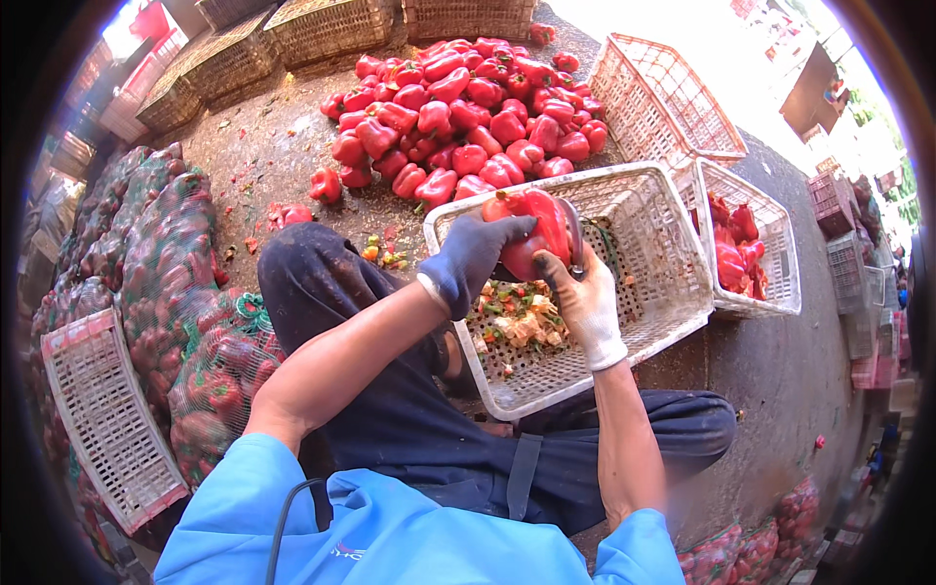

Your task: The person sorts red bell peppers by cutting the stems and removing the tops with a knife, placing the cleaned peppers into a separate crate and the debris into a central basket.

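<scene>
A large red bell pepper (pixel 541 219) is held above a white plastic crate (pixel 673 278) in front of me. My left hand (pixel 476 255), in a dark-coated glove, is closed around its left side. My right hand (pixel 585 297), in a white glove with dark fingertips, presses against its right side. Along that side shows a curved dark knife (pixel 575 234) in my right hand; its handle is hidden by the fingers. Pale cores and seedy trimmings (pixel 526 322) lie at the near left end of the crate.
A big heap of red peppers (pixel 468 117) lies on the floor beyond the crate. At right, a smaller crate (pixel 770 304) holds cut red peppers (pixel 736 253), with another crate (pixel 663 107) behind it. Net sacks of peppers (pixel 166 263) and a tilted crate (pixel 107 409) stand at left.
</scene>
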### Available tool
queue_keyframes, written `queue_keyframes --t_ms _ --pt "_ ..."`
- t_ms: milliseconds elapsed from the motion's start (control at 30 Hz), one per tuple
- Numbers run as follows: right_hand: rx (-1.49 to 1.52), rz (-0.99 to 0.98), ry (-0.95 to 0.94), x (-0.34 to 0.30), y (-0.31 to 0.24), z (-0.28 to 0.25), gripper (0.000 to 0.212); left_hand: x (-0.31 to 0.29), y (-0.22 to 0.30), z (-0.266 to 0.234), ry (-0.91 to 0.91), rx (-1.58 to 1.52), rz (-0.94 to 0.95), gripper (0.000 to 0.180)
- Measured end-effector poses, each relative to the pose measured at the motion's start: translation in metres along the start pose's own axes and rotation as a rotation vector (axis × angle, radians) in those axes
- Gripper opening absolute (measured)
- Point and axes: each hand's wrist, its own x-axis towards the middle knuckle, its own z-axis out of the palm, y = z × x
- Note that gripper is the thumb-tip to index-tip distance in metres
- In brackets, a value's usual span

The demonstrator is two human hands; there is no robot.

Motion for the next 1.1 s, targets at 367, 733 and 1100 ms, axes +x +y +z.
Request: queue_keyframes --t_ms 367,733,1100 --pt "0.339 0.331 0.11 -0.008 -0.009 -0.017 0.02 -0.009 -0.002 -0.001 -0.156 0.134 -0.035 0.033" --pt "0.76 0.678 -0.157 0.027 0.074 -0.08 0.027 -0.023 0.015 0.015 -0.325 0.119 0.025 0.026" --pt "0.494 0.624 0.163 -0.009 -0.012 -0.039 0.035 -0.013 -0.01 -0.002 0.009 0.585 0.211 0.03"
